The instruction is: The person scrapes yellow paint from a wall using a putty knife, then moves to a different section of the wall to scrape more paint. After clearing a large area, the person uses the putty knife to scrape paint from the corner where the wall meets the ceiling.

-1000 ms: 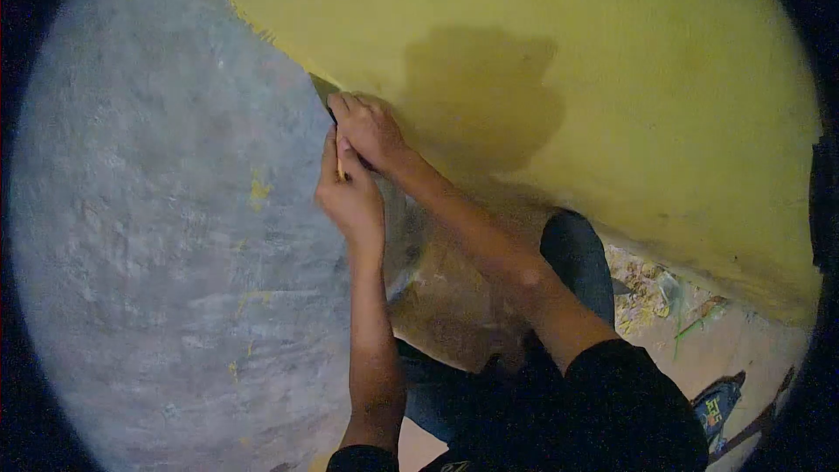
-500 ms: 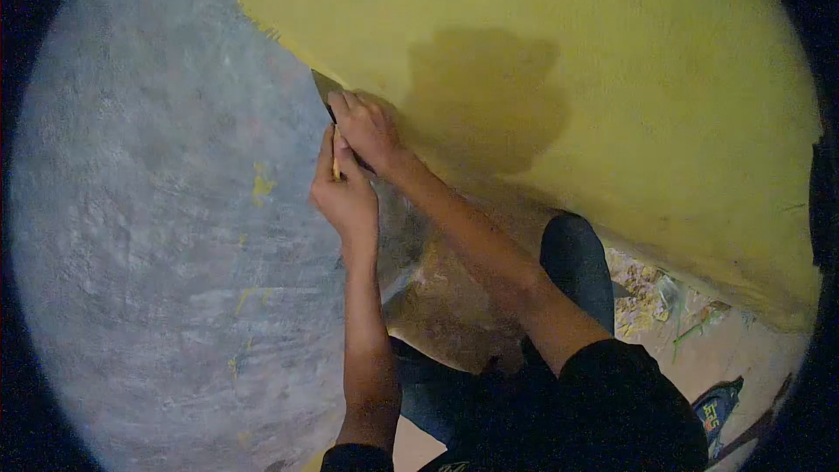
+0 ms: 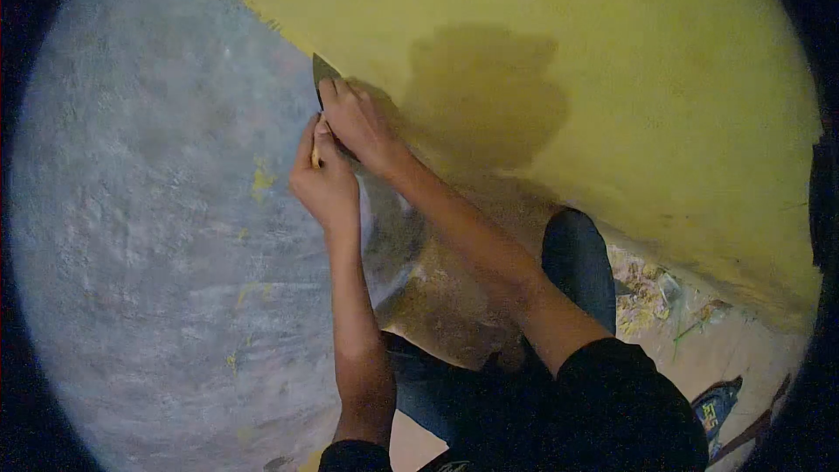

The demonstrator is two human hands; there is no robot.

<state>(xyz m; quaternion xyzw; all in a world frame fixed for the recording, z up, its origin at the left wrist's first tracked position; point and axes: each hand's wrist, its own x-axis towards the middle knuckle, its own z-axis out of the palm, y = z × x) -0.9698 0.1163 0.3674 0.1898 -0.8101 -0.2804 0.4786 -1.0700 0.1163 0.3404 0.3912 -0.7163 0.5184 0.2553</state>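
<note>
A scraper [image 3: 323, 67] with a dark, pointed-looking metal blade meets the border between a grey wall surface [image 3: 157, 192] and a yellow-painted surface [image 3: 664, 87]. My right hand [image 3: 357, 121] is closed around it near the base of the blade, fingers pressed against the metal. Lower down, my left hand [image 3: 328, 185] grips its yellowish handle, most of which the fingers hide. The blade's tip lies on the edge of the yellow paint.
Yellow paint flecks [image 3: 262, 180] dot the grey surface. Beside my bent knee [image 3: 577, 253], yellow scrapings [image 3: 642, 301] and debris lie on the floor. A dark blue shoe or sandal [image 3: 717, 406] shows at lower right. My shadow [image 3: 481, 96] falls on the yellow surface.
Both hands have shifted slightly up and left with the scraper. The left hand has moved furthest left, and the blade now points more steeply upward along the paint border.
</note>
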